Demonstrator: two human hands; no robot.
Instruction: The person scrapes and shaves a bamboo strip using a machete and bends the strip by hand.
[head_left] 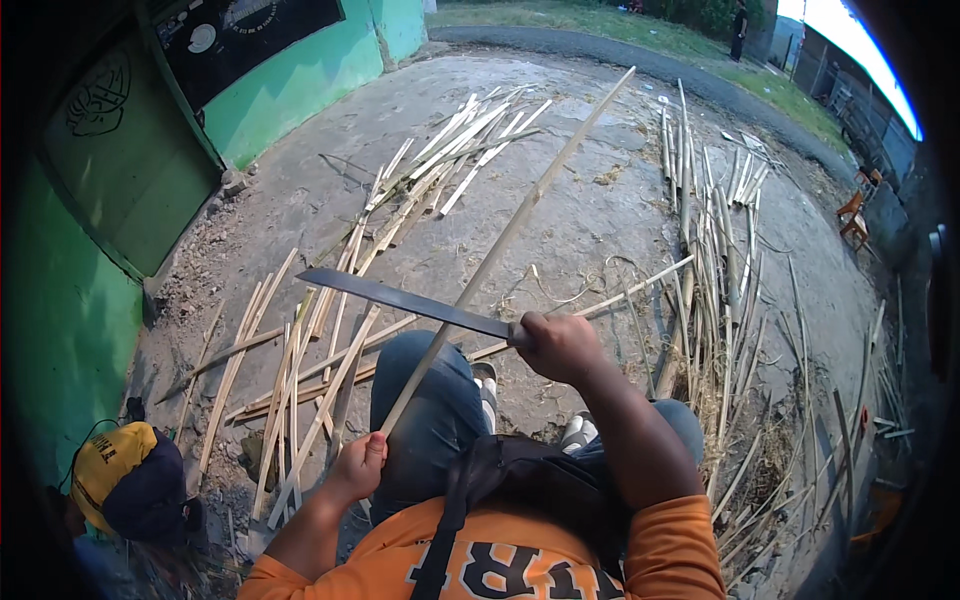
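Note:
My right hand (556, 346) is wrapped round the handle of a long machete (400, 297), its dark blade pointing left. The blade lies across a long pale bamboo strip (520, 215), at about the height of my knee. My left hand (358, 467) grips the near end of that strip beside my left knee. From there the strip slants up and away to the right, its far end over the concrete. Whether the blade's edge touches the strip, I cannot tell.
Split bamboo strips (470, 140) lie piled ahead and to my left. More bamboo poles and shavings (690, 250) spread along the right. A person in a yellow and dark cap (115, 470) is close at lower left. A green wall (290, 95) borders the left; an orange chair (853, 215) stands far right.

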